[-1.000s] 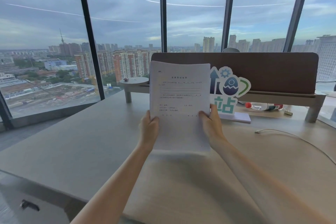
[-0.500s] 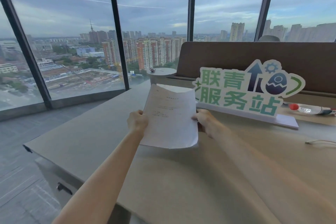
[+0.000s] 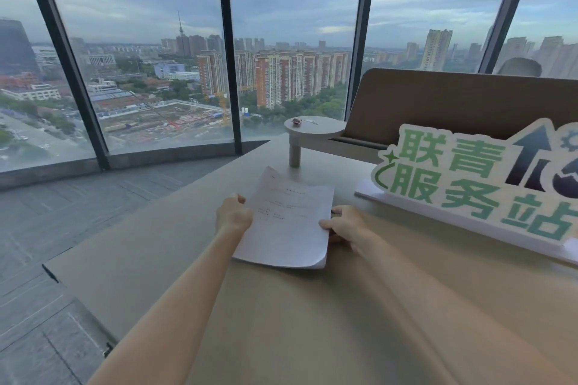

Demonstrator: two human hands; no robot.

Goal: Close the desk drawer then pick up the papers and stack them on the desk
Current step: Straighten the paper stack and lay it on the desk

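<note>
Two hands on: papers (image 3: 286,222), one sheaf, near edge touching or almost touching the bench (image 3: 312,322), far edge lifted and curling.
Change: a second ago the sheaf stood upright before the face; half a second ago it was tilting down; now it lies nearly flat.
Place: toward the bench's far-left corner, just in front of the round stand (image 3: 314,130), left of the green sign (image 3: 475,184).
Left hand (image 3: 233,216): closed on the left edge, thumb on top.
Right hand (image 3: 345,225): pinching the right edge, fingers under.
Meaning: likely the last step, setting down; release remains.
Drawer: out of view, state unknown.
</note>
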